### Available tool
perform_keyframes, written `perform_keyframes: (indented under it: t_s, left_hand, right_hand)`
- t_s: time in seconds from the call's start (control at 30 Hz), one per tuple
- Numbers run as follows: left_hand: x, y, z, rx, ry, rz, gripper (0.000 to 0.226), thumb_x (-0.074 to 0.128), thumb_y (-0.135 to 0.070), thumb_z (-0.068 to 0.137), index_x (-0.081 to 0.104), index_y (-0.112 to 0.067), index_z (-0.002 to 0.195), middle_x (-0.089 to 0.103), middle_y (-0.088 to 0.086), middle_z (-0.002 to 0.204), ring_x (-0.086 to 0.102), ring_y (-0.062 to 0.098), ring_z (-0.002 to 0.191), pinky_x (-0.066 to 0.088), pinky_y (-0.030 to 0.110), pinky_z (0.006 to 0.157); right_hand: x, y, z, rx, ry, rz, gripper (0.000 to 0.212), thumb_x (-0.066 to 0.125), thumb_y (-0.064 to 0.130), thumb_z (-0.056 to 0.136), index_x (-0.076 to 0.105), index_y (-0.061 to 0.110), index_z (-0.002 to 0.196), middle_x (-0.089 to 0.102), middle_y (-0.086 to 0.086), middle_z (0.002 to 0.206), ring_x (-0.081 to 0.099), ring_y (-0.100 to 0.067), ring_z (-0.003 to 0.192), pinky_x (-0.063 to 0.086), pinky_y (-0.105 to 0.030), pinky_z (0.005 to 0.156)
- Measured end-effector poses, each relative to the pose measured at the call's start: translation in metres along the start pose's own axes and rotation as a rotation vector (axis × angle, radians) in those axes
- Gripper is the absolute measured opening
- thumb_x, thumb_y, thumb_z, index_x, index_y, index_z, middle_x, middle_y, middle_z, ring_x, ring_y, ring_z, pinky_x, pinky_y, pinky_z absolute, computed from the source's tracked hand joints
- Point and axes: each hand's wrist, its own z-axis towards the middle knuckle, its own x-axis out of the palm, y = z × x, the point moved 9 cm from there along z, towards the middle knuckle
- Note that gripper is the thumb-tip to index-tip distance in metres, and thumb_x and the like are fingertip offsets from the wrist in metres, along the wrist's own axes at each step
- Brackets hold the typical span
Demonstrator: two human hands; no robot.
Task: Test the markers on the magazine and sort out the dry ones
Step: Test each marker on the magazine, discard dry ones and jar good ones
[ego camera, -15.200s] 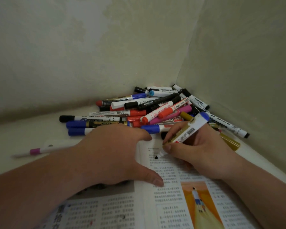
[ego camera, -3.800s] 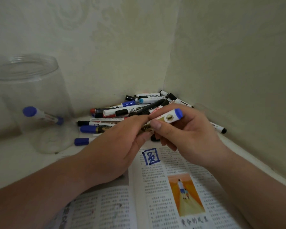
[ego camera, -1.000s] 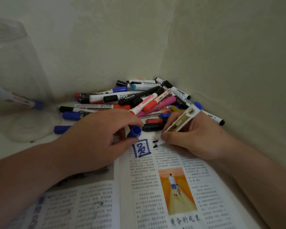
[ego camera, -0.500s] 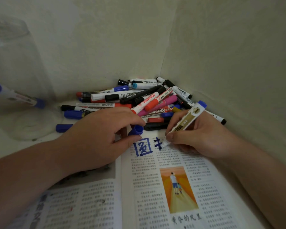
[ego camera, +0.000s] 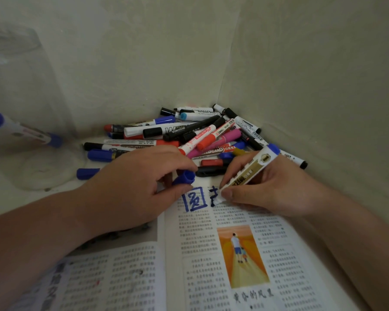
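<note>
Marker (ego camera: pixel 252 169) with a white-and-gold barrel and a blue rear end is held slanted in the right hand (ego camera: pixel 270 189). It is pinched between the thumb and curled fingers, and its writing end is lowered to the upper part of the right-hand page of the open magazine (ego camera: pixel 198 245). Dark blue strokes (ego camera: pixel 212 196) are seen on the paper at that end, just right of a boxed character (ego camera: pixel 193 199) drawn in the same blue above the printed columns. A blue cap (ego camera: pixel 184 178) is pinched between the thumb and fingers of the left hand (ego camera: pixel 137 187), which is laid over the top of the left-hand page, just left of the boxed character. An orange illustration (ego camera: pixel 243 257) of walking figures is printed lower on the right-hand page.

Beyond both hands a pile of markers (ego camera: pixel 189 135) is heaped in the corner where two pale walls (ego camera: pixel 301 75) meet. Red, black, blue, pink and white barrels are crossed over one another there. At the far left a clear jar (ego camera: pixel 20 90) is stood on the pale surface, and a blue-capped marker (ego camera: pixel 23 131) is seen lying slanted inside it.
</note>
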Motion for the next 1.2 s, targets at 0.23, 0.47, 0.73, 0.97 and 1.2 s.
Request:
perform_keyframes:
  t_s: [0.23, 0.47, 0.73, 0.97, 1.2]
  left_hand:
    - [0.0, 0.001, 0.0, 0.002, -0.01, -0.004, 0.029, 0.06, -0.043, 0.088, 0.065, -0.037, 0.116, 0.046, -0.039, 0.094, 0.052, -0.014, 0.091, 0.039, 0.005, 0.07]
    - [0.001, 0.004, -0.001, -0.008, -0.028, -0.01, 0.032, 0.061, -0.043, 0.087, 0.064, -0.039, 0.119, 0.049, -0.038, 0.095, 0.052, -0.016, 0.092, 0.041, 0.006, 0.072]
    - [0.002, 0.008, -0.003, -0.063, -0.037, -0.098, 0.043, 0.065, -0.045, 0.083, 0.053, -0.047, 0.124, 0.061, -0.028, 0.101, 0.061, -0.002, 0.091, 0.051, 0.017, 0.071]
    - [0.003, 0.007, -0.001, -0.057, -0.026, -0.068, 0.028, 0.064, -0.049, 0.084, 0.052, -0.047, 0.11, 0.059, -0.028, 0.096, 0.06, -0.001, 0.092, 0.053, 0.02, 0.069]
    - [0.001, 0.004, 0.0, -0.022, -0.026, -0.057, 0.028, 0.053, -0.059, 0.086, 0.06, -0.043, 0.107, 0.059, -0.024, 0.095, 0.059, 0.0, 0.086, 0.051, 0.019, 0.069]
  right_hand:
    - [-0.003, -0.005, 0.0, 0.049, -0.02, -0.013, 0.013, 0.08, 0.008, 0.082, 0.072, 0.013, 0.072, 0.067, -0.008, 0.061, 0.061, -0.013, 0.055, 0.046, -0.021, 0.051]
    - [-0.019, -0.011, 0.002, 0.08, -0.119, -0.169, 0.019, 0.07, 0.023, 0.068, 0.062, 0.006, 0.068, 0.055, 0.004, 0.054, 0.052, -0.007, 0.052, 0.042, -0.026, 0.051]
    - [-0.01, -0.02, -0.001, 0.155, -0.129, 0.077, 0.013, 0.075, 0.016, 0.088, 0.069, 0.014, 0.077, 0.067, -0.004, 0.064, 0.066, -0.019, 0.054, 0.057, -0.037, 0.058]
    - [-0.011, -0.014, -0.002, 0.151, -0.104, 0.027, 0.012, 0.074, 0.012, 0.087, 0.07, 0.008, 0.076, 0.071, -0.013, 0.069, 0.069, -0.023, 0.06, 0.056, -0.034, 0.058]
    - [-0.01, -0.015, 0.002, 0.152, -0.106, -0.03, 0.037, 0.067, 0.006, 0.087, 0.067, 0.031, 0.061, 0.063, 0.008, 0.053, 0.064, -0.012, 0.049, 0.056, -0.033, 0.053]
